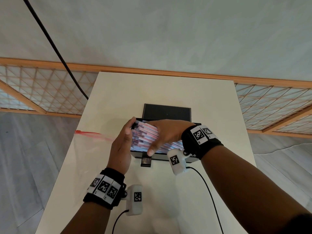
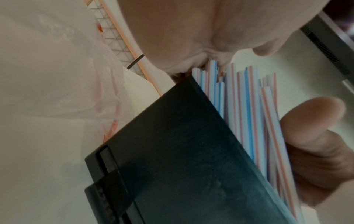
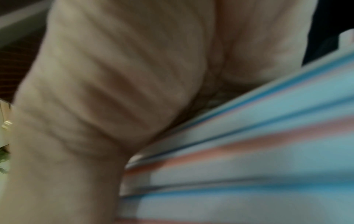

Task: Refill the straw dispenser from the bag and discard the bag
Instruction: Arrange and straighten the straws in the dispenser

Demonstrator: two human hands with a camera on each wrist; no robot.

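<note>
At the frame's centre, the right hand (image 1: 166,132) is lying flat, fingers spread, pressing striped straws (image 1: 145,138) into the black straw dispenser (image 1: 162,156) on the white desk (image 1: 168,92). The left hand (image 1: 121,146), fingers straight, is squaring their ends. The clear bag (image 1: 91,142) is lying at left.

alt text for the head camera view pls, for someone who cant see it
Two hands settle a bundle of striped straws into an open black dispenser on a white table: the right hand lies flat on top, the left hand squares their ends. A clear bag lies to the left.
</note>
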